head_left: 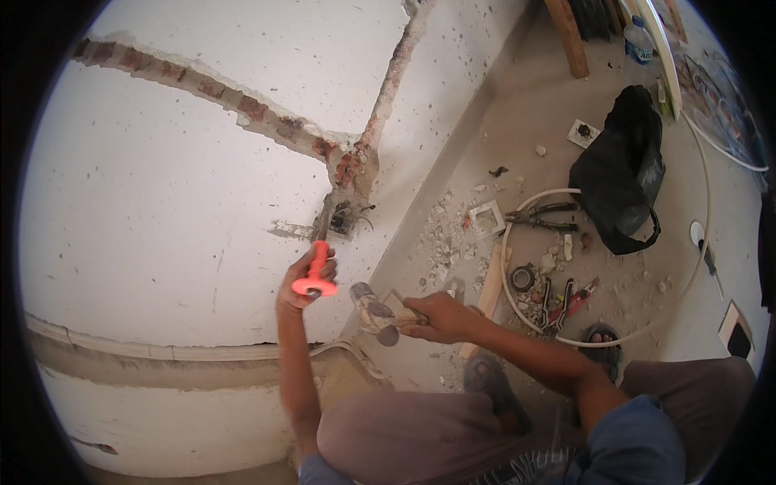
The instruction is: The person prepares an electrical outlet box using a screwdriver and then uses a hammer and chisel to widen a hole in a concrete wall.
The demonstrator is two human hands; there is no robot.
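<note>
My left hand (301, 280) grips a chisel (320, 263) by its orange-red handle, which has a round guard at the lower end. The chisel's blade points up the white wall (178, 202) to the edge of a wall box opening (343, 220) with short wires sticking out. Above the opening, chased grooves (279, 129) expose red brick and mortar. Just right of the chisel, my right hand (440, 317) is closed around a hammer (373, 314), gripped close to its head. The hammer head is apart from the chisel's guard end.
Rubble (444, 234) lies along the wall's foot. On the floor are a white square frame (486, 220), dark-handled pliers (543, 217), a tape roll (523, 278), red-handled pliers (574, 301), a wooden strip (491, 283), a looped white conduit (707, 186), a black bag (621, 174) and a water bottle (638, 42).
</note>
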